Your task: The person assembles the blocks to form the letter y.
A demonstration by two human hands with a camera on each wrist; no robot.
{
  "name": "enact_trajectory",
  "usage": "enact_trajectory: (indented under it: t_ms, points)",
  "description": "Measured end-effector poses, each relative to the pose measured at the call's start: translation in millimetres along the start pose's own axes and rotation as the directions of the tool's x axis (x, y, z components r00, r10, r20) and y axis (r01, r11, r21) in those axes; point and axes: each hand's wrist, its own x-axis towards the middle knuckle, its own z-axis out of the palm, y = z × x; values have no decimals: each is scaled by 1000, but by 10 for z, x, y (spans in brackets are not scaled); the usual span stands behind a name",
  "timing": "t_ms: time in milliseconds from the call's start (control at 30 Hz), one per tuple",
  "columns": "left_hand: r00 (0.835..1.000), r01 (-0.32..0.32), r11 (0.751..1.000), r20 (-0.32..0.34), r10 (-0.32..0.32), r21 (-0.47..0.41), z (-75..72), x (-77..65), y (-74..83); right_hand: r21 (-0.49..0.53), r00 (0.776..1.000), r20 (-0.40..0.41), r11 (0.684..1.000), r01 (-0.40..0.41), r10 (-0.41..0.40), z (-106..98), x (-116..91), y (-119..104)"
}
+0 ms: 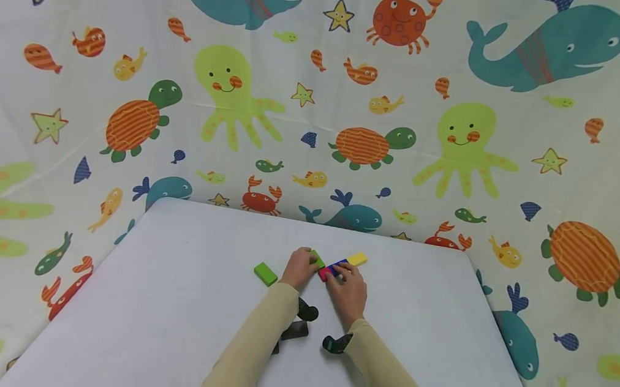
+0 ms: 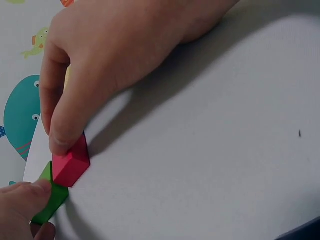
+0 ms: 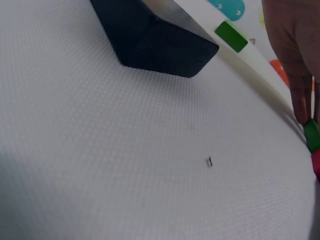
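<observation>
My left hand pinches a green block between thumb and fingers. The green block touches the end of a red block. A blue block lines up behind the red one, and a yellow block lies at the far end of this row. My right hand grips the row from the other side, its thumb on the red block and its fingers over the blue one. Those fingertips partly hide the blue block. In the right wrist view only my left hand appears.
A second green block lies apart, left of my left hand. Black camera mounts stick out from both wrists above the white table. Behind the table's far edge hangs a cloth printed with sea animals.
</observation>
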Motion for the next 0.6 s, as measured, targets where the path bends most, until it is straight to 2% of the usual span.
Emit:
enact_trajectory:
  t_ms: [233, 600]
  points:
    - [1000, 1, 1000, -14, -1, -3, 21, 8, -23, 6, 1000, -1, 1000, -7, 7, -6, -1, -10]
    - [1000, -16, 1000, 9, 16, 18, 23, 33, -17, -6, 1000, -2, 1000, -1, 1, -8, 11, -1]
